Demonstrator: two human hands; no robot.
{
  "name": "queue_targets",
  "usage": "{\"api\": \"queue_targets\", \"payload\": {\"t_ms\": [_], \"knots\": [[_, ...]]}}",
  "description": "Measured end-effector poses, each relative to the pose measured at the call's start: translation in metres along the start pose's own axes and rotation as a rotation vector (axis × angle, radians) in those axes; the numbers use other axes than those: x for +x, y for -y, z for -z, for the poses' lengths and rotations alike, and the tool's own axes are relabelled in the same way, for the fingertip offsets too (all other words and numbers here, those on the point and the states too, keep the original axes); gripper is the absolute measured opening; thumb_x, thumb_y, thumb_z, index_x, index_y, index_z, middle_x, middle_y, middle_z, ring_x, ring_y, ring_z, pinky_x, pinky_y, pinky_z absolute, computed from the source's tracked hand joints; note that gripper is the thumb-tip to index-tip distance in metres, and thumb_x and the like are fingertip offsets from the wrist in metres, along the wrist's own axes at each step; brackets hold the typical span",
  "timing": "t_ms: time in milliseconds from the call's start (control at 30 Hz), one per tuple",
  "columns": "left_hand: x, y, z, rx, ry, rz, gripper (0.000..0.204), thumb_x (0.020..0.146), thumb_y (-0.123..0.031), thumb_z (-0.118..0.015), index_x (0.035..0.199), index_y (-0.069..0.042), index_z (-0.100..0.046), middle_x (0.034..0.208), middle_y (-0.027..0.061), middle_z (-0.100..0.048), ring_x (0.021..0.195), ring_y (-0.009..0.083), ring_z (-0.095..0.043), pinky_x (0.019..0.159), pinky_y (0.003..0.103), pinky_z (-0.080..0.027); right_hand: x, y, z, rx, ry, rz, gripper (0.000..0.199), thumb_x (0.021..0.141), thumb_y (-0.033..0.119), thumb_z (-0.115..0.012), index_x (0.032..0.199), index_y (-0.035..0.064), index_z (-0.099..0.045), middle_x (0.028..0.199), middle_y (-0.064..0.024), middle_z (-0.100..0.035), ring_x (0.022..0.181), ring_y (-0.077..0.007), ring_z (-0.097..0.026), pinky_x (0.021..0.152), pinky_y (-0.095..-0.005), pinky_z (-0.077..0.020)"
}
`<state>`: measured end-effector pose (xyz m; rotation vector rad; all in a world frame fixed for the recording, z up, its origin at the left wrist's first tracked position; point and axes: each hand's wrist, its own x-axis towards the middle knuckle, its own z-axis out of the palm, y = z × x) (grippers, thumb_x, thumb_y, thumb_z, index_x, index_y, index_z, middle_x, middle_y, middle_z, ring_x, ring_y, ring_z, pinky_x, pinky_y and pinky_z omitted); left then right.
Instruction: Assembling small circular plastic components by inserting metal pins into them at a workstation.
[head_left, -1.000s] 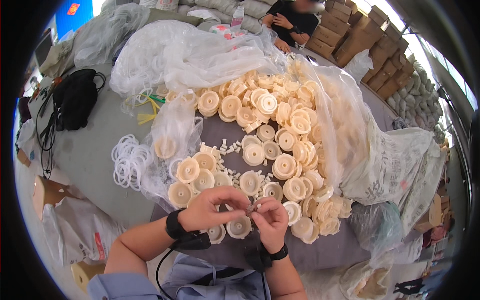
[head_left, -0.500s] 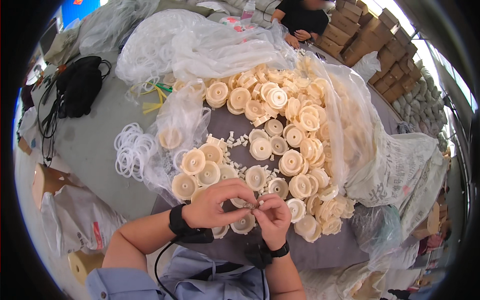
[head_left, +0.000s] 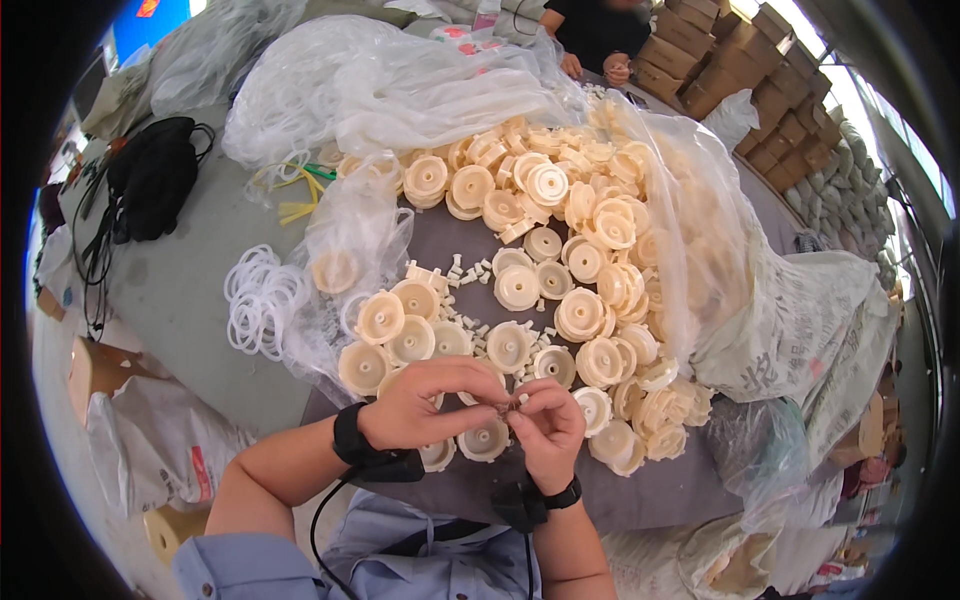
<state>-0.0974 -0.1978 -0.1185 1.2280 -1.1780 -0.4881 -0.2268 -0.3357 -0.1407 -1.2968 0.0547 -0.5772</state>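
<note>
My left hand (head_left: 428, 402) and my right hand (head_left: 547, 424) meet fingertip to fingertip over the near edge of the table, pinching one tiny part (head_left: 510, 404) between them; what it is is too small to tell. Just under the hands lies a cream plastic wheel (head_left: 484, 440). A big heap of the same cream round wheels (head_left: 545, 250) spreads away from me. Small white plastic bits (head_left: 466, 272) are scattered among them. Both wrists wear black bands, and a black cable hangs from the left one.
A pile of thin white rings (head_left: 258, 300) lies to the left beside clear plastic bags (head_left: 350, 90). A black bag (head_left: 150, 185) sits at far left. White sacks (head_left: 800, 320) crowd the right. Another person's hands (head_left: 595, 68) work at the far end by cardboard boxes (head_left: 740, 60).
My hands stay together at the same spot, with only the fingers shifting slightly. The view has dipped a little toward the table.
</note>
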Motion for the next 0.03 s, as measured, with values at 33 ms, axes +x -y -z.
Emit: {"api": "queue_targets", "payload": {"t_ms": [33], "knots": [[-0.0009, 0.0019, 0.0012, -0.014, 0.004, 0.012, 0.027, 0.075, 0.003, -0.067, 0.101, -0.004, -0.063, 0.102, 0.0101, -0.062, 0.092, 0.0216, -0.06, 0.078, 0.029, -0.047, 0.0, -0.0013, 0.0007, -0.005, 0.002, 0.011, 0.019, 0.076, -0.011, -0.061, 0.088, 0.0013, -0.055, 0.1, -0.0102, -0.052, 0.089, -0.0156, -0.053, 0.082, -0.0289, -0.0446]]}}
